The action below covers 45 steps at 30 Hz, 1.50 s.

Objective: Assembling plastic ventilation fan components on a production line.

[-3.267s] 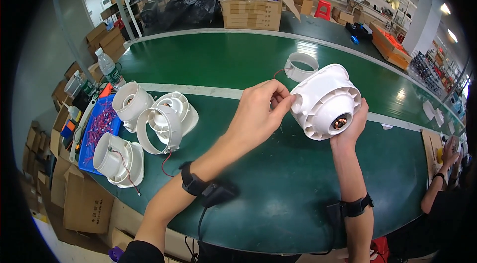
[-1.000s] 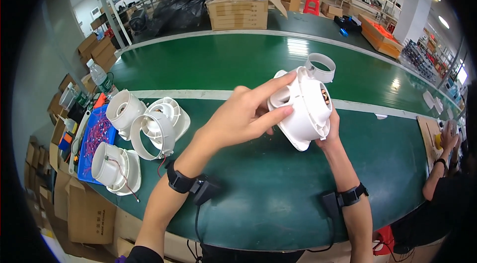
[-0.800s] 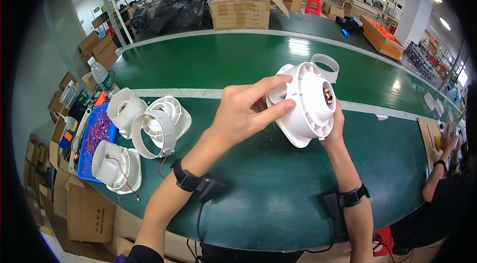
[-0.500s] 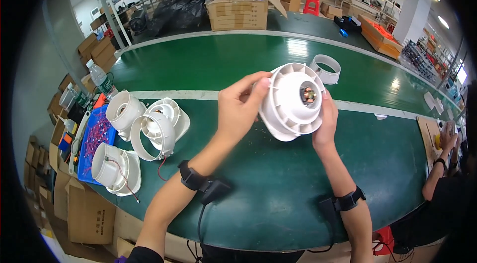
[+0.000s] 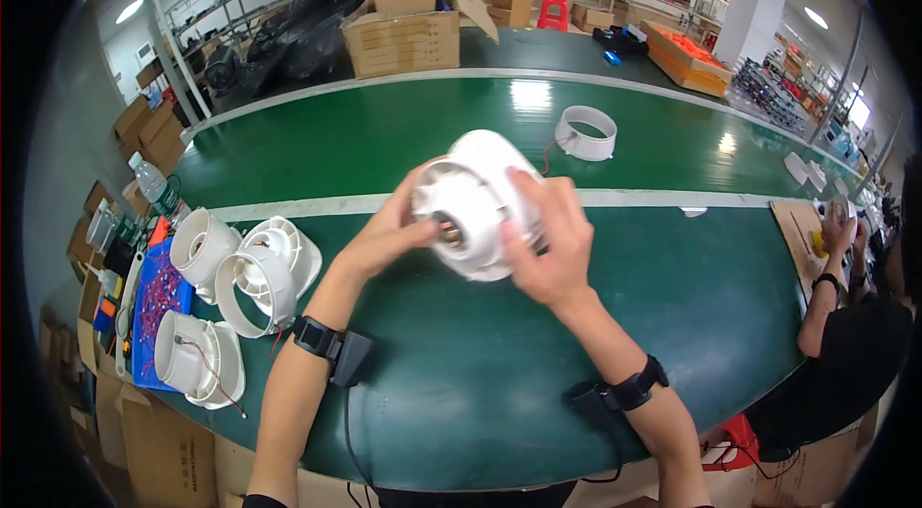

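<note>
Above the middle of the green table, a white plastic fan housing is held tilted between both hands, slightly blurred. Copper-coloured motor parts show in the opening at its hub. My left hand grips its left rim, thumb near the hub. My right hand is closed round its right side, fingers on the outer wall. On the left of the table stand a white housing, a white ring leaning against another finned housing, and a housing with a thin wire.
A blue tray of tangled wires lies at the left edge, near a plastic bottle. Another white ring rests on the green belt beyond. A co-worker's hand is at far right; a cardboard box stands behind.
The housing has been turned, its hub now facing lower left. My right hand has shifted from its right edge onto its side. The view has swung right, so the surroundings appear further left.
</note>
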Motion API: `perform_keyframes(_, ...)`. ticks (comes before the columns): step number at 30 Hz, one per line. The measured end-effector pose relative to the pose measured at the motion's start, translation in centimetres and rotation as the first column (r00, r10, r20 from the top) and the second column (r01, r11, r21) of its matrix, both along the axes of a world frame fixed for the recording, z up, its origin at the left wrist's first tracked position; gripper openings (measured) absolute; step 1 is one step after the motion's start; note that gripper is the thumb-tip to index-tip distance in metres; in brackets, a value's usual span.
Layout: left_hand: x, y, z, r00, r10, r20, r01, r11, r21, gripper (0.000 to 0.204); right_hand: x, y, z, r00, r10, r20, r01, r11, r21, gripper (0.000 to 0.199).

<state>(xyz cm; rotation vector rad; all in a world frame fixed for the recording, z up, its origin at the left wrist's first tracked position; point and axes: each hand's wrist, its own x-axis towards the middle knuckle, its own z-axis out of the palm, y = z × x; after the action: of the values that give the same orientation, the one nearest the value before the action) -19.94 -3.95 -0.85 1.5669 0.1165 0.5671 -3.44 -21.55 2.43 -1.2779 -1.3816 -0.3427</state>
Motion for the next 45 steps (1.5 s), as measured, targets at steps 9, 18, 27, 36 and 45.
perform_keyframes(9, 2.8, 2.9, 3.4, 0.907, 0.402, -0.127, -0.420, 0.837, -0.352, 0.065, 2.8, 3.2, -4.1, 0.841, 0.152, -0.519, -0.273, 0.948, -0.165, 0.044)
perform_keyframes(18, 15.3, 7.9, 0.0, 0.389, 0.821, -0.418, -0.822, 0.514, 0.245, 0.088, 6.1, 0.2, -3.4, 0.767, 0.017, -0.641, -0.523, 0.595, -0.610, 0.024)
perform_keyframes(27, 13.2, 6.5, 1.6, 0.231, 0.924, -0.305, -0.604, 0.382, 0.700, 0.069, 4.8, 2.5, -5.1, 0.919, 0.232, -0.318, -0.389, 0.663, -0.640, 0.019)
perform_keyframes(36, -3.0, -6.9, 8.2, 0.741, 0.671, -0.011, -0.197, 0.233, 0.952, 0.022, 5.7, 1.7, -5.6, 0.926, 0.165, -0.339, -0.351, 0.703, -0.619, 0.017)
perform_keyframes(45, -20.3, -6.6, 3.1, 0.495, 0.848, 0.190, -0.071, -0.179, 0.981, 0.036, 3.7, 1.7, -5.0, 0.975, 0.109, -0.194, -0.213, 0.705, -0.677, 0.016)
